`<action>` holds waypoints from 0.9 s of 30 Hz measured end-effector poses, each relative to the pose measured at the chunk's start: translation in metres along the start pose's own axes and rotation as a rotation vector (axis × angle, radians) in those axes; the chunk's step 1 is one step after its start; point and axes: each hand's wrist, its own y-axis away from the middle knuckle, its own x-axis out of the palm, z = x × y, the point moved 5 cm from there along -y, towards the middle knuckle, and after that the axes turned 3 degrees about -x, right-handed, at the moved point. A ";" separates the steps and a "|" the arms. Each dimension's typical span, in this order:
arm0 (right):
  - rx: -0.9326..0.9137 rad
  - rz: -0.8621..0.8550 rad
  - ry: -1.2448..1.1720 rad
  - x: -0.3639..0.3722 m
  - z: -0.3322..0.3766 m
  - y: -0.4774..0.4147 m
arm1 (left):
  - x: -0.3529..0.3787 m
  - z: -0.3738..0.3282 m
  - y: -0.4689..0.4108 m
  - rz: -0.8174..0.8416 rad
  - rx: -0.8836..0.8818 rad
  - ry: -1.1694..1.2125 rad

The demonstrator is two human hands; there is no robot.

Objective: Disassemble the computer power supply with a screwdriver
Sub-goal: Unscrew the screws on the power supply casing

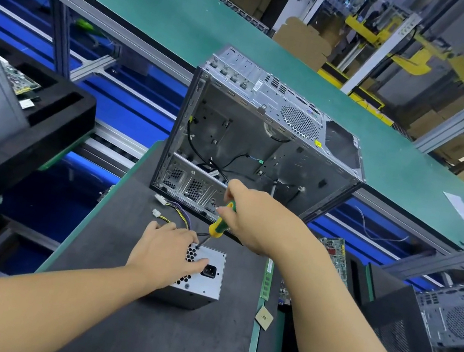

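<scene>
Head view: my left hand (166, 252) lies spread on power supply (209, 286), fingers fairly straight, pressing down, thumb across vent face beside socket. My right hand (250, 214) grips yellow-green screwdriver (220, 224), fingers curled round handle, tip at upper corner of vent face. Power supply stands on dark mat (135, 332), near me, just in front of open computer case (261, 143). Its cable bundle (182, 213) trails toward case. RAM stick (267, 281) on right.

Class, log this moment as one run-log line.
left hand rests on power supply | right hand grips screwdriver | tip on supply's top face
</scene>
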 end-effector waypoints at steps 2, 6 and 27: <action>-0.039 0.044 -0.006 -0.002 0.001 0.001 | 0.000 0.000 0.000 -0.007 -0.001 0.005; -0.002 0.015 -0.062 0.001 0.002 0.001 | 0.000 0.000 0.000 -0.010 -0.001 0.009; 0.105 -0.112 0.235 0.000 0.001 0.001 | 0.001 0.002 0.001 -0.035 -0.005 0.021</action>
